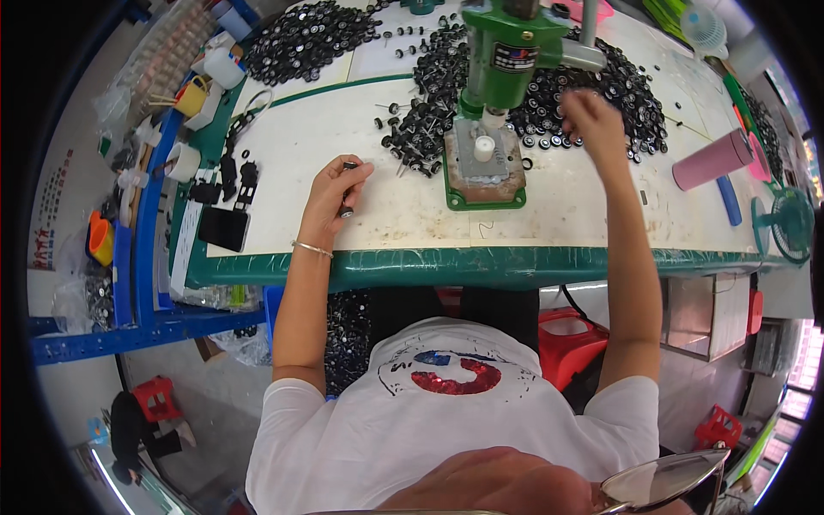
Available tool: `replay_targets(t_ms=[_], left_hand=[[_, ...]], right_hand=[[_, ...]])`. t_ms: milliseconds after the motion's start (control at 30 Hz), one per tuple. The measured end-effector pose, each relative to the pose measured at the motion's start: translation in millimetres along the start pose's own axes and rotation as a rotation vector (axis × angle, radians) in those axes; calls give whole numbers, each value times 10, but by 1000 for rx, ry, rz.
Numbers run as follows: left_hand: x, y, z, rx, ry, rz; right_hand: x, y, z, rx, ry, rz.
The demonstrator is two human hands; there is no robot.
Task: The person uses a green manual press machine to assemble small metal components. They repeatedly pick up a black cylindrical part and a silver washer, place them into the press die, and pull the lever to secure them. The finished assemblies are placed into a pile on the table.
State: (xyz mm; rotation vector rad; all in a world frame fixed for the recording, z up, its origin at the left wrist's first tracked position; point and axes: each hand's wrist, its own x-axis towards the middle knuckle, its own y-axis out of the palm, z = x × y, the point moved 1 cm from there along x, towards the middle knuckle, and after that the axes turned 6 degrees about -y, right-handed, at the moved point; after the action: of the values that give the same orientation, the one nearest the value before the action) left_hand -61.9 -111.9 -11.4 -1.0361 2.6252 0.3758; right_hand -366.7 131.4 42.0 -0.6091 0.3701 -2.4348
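black wheel piece [346, 211] sits inside curled left hand [333, 190]; right hand [594, 125], half-curled by wheel pile [641, 101], contents unclear.

The left arm [300, 322] goes forward from the body, almost straight up in the view, and it is the less extended of the two. The left wrist [317, 239] leans slightly inward. The left hand [330, 190] is folded in a small grip, and its thumb [357, 173] points toward the person's right side. The right arm [633, 270] reaches farther forward, with the right wrist [610, 170] turned inward, to the left. The right hand [594, 123] is a little blurred; its fingers [572, 106] are bent, but how firmly they close cannot be told.
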Motion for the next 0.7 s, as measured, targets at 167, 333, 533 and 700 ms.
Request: replay_targets(t_ms=[167, 333, 533, 700], left_hand=[[126, 230, 33, 478, 87, -129], [245, 477, -16, 734, 222, -134], [229, 388, 31, 489, 203, -125], [205, 427, -17, 265, 188, -136]], right_hand=[[-464, 282, -540, -563, -353, 68], [-416, 276, -443, -465, -237, 102], [-435, 260, -386, -427, -180, 97], [-480, 406, -27, 38, -192, 112]])
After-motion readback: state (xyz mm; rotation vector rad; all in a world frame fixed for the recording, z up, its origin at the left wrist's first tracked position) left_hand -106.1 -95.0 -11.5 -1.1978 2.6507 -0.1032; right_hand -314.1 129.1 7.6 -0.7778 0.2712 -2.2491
